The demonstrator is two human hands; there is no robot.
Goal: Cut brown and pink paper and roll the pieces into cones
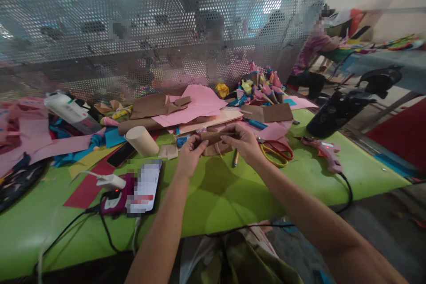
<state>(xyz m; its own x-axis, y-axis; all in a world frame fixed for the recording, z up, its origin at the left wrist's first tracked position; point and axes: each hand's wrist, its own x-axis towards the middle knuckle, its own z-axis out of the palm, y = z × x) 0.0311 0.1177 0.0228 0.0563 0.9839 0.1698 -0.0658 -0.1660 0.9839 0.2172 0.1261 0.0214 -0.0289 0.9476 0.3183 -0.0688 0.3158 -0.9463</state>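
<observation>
A small folded piece of brown paper (213, 136) is held up between the two hands, above the green counter (213, 208). The left hand (194, 154) pinches its left end, thumb in front; the right hand (244, 142) grips its right end with the fingertips. Part of the piece is hidden by the fingers.

Counted around them: one slim gold-coloured pen-like stick (236, 158) lies just beneath the right hand, and to its right are scissors with red and yellow loop handles (282, 160); I cannot tell whether they are one pair or two. Farther right are one pink glue gun (329, 153) with a black cord and one black cylindrical container (337, 113), tilted.

Left of the left hand stand one hollow cream cardboard tube (143, 142), tilted, and two phones, a dark one (120, 155) and a lit one (146, 186). One white plug-in charger (112, 181) sits on one maroon power socket block (115, 204). Behind the hands, one yellow paper flower (222, 90) rests beyond large pink paper sheets (196, 104), too overlapped to count.
</observation>
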